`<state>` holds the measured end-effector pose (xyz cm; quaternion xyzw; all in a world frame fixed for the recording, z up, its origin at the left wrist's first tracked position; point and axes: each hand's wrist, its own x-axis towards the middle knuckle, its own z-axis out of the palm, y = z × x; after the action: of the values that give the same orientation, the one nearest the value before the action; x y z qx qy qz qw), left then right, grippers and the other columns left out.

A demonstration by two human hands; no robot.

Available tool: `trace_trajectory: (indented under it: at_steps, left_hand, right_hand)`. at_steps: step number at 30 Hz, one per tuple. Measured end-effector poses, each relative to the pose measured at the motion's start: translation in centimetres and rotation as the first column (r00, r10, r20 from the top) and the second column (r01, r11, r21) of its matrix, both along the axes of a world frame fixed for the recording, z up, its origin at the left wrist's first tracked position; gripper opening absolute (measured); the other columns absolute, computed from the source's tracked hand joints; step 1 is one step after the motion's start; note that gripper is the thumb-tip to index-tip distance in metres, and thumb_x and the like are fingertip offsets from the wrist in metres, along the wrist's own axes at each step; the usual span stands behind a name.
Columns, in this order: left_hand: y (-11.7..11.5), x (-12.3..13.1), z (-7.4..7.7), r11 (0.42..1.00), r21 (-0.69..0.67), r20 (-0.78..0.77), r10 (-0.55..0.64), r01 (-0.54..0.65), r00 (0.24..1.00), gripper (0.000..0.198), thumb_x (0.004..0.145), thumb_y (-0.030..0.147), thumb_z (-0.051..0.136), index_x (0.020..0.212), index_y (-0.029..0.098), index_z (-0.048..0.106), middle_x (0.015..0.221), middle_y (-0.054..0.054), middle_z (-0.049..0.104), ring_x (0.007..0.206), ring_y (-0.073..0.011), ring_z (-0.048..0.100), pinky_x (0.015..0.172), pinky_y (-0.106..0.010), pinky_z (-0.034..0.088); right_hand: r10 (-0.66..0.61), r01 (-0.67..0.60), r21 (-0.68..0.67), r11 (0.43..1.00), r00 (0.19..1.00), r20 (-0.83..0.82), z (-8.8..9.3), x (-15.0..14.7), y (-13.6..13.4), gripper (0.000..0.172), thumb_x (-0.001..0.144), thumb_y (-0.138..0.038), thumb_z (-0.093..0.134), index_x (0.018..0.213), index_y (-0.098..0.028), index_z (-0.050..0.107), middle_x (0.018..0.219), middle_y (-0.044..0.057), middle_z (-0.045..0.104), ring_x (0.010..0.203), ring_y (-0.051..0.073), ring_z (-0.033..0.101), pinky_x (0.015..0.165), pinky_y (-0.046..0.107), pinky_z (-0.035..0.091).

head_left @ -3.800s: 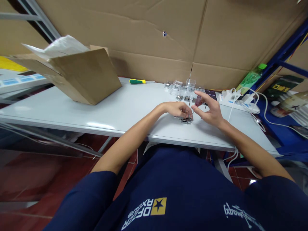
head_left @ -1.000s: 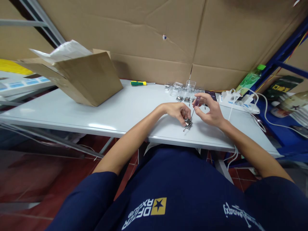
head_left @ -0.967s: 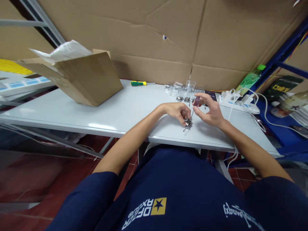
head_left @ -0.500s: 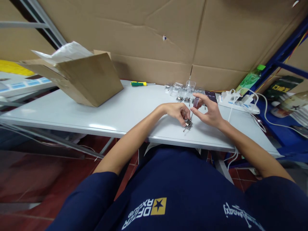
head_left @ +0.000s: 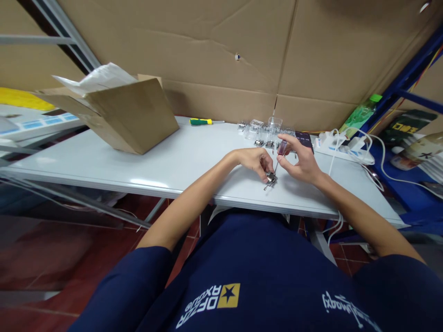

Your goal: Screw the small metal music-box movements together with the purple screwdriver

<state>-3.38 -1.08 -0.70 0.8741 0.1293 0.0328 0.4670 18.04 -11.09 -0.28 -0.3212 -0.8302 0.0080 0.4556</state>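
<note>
Near the front edge of the white surface (head_left: 194, 157), a small metal fitting (head_left: 271, 178) is pinched by the left hand (head_left: 252, 161), while a small screwdriver (head_left: 282, 148) (purple-handled, its shaft angled down to the fitting) is gripped in the curled right hand (head_left: 301, 161).

Metal part (head_left: 271, 178) shifts toward the tabletop's near edge, small screwdriver (head_left: 282, 148) stands straighter

The left hand (head_left: 254, 161) has moved the part a little nearer the front edge of the tabletop (head_left: 114, 175) and turned it, so a thin pin now pokes out toward the person. The right hand (head_left: 300, 161) has brought the purple-handled screwdriver more upright, its tip still at the part. Those fingers have also drawn back from the phone (head_left: 303, 139), leaving more of its lit screen showing. The cardboard box (head_left: 138, 117) sits further right in view, as the head has turned slightly.
</note>
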Motion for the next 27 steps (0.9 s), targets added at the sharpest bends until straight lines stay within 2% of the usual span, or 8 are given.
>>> trace_trajectory:
  at_steps: [3,7,12,17,19,23,27]
  left_hand:
    - [0.07,-0.02,-0.02,1.0,-0.001,0.008,-0.009,0.009,1.0,0.043,0.062,0.039,0.094,0.097,0.018,0.082,0.08,-0.004,0.078,0.066,-0.015,0.067,0.065,-0.029,0.05]
    - [0.15,-0.06,-0.06,1.0,0.031,0.015,-0.004,0.003,1.0,0.043,0.061,0.039,0.094,0.097,0.018,0.082,0.077,-0.003,0.077,0.064,-0.0139,0.065,0.063,-0.028,0.048]
    - [0.17,-0.01,-0.15,0.999,-0.022,0.02,-0.025,0.025,0.999,0.043,0.061,0.038,0.093,0.098,0.019,0.081,0.081,-0.002,0.077,0.068,-0.0144,0.066,0.066,-0.029,0.049]
    - [0.1,0.03,-0.01,1.0,-0.005,-0.008,-0.005,0.005,1.0,0.044,0.061,0.038,0.094,0.097,0.018,0.08,0.08,-0.002,0.077,0.069,-0.0149,0.066,0.068,-0.029,0.049]
    - [0.08,0.04,0.03,1.0,-0.008,-0.012,-0.004,0.004,1.0,0.044,0.06,0.038,0.094,0.097,0.018,0.08,0.08,-0.002,0.077,0.07,-0.0152,0.066,0.068,-0.03,0.049]
    - [0.06,0.02,0.0,1.0,-0.029,-0.011,-0.01,0.01,1.0,0.044,0.06,0.039,0.094,0.097,0.019,0.079,0.08,-0.002,0.076,0.07,-0.0156,0.066,0.068,-0.03,0.049]
    - [0.05,0.0,-0.01,1.0,-0.006,-0.01,0.013,-0.013,1.0,0.046,0.059,0.039,0.094,0.098,0.018,0.08,0.076,-0.002,0.074,0.07,-0.0157,0.065,0.069,-0.031,0.049]
  right_hand:
    - [0.014,-0.014,-0.018,1.0,1.0,-0.02,0.0,-0.08,-0.1,0.066,0.095,-0.023,0.062,0.156,-0.032,0.04,0.101,0.002,0.069,0.085,0.02,0.067,0.081,0.041,0.061]
    - [-0.027,0.027,0.027,0.999,1.0,-0.008,0.01,-0.05,-0.06,0.061,0.094,-0.031,0.067,0.152,-0.034,0.047,0.092,-0.001,0.066,0.074,0.017,0.062,0.074,0.038,0.061]
    - [-0.01,0.009,-0.016,1.0,1.0,-0.011,0.05,-0.08,0.05,0.063,0.096,-0.028,0.06,0.156,-0.033,0.04,0.104,0.003,0.07,0.084,0.021,0.067,0.08,0.043,0.062]
    - [-0.039,0.039,0.007,0.999,0.999,-0.01,0.05,-0.03,0.11,0.06,0.095,-0.031,0.065,0.152,-0.034,0.045,0.096,0.001,0.068,0.075,0.018,0.064,0.075,0.041,0.062]
    - [-0.025,0.025,0.01,1.0,1.0,-0.002,0.08,0.01,0.08,0.059,0.095,-0.029,0.065,0.151,-0.034,0.047,0.098,0.001,0.069,0.078,0.019,0.065,0.076,0.041,0.062]
    - [0.009,-0.01,-0.023,1.0,1.0,-0.023,0.02,-0.05,0.0,0.065,0.095,-0.024,0.061,0.156,-0.034,0.04,0.103,0.002,0.071,0.086,0.021,0.068,0.08,0.044,0.062]
    - [-0.029,0.029,-0.003,1.0,0.999,-0.015,-0.09,0.0,0.05,0.067,0.095,-0.031,0.065,0.156,-0.035,0.039,0.096,0.0,0.069,0.075,0.019,0.064,0.074,0.041,0.062]
